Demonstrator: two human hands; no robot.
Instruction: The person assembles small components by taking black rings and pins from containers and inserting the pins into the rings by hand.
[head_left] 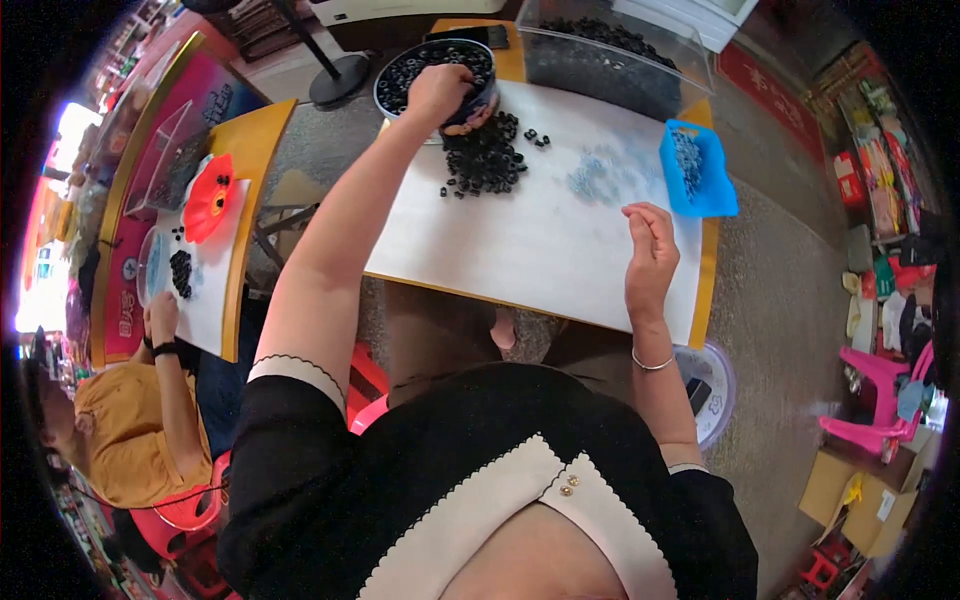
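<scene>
My left hand (438, 92) reaches over a round tin (380, 95) full of small black ring-like parts (410, 70). Its fingers are curled down at the right side of the tin, and what they grip is hidden. Right of and in front of the tin, a loose heap of the same black parts (485, 160) lies on the white tabletop (480, 235). My right hand (652, 250) hovers over the right part of the table, thumb and fingers drawn together; anything between them is too small to make out. Beside it stands a blue plastic basket (715, 190) with small pale blue pieces (687, 160).
Pale blue bits (605, 178) are scattered on the table. A clear bin (620, 75) of black parts stands at the back. A lilac tub (715, 395) sits below on the right. At left, another person (140, 430) works at a table with a red dish (210, 200).
</scene>
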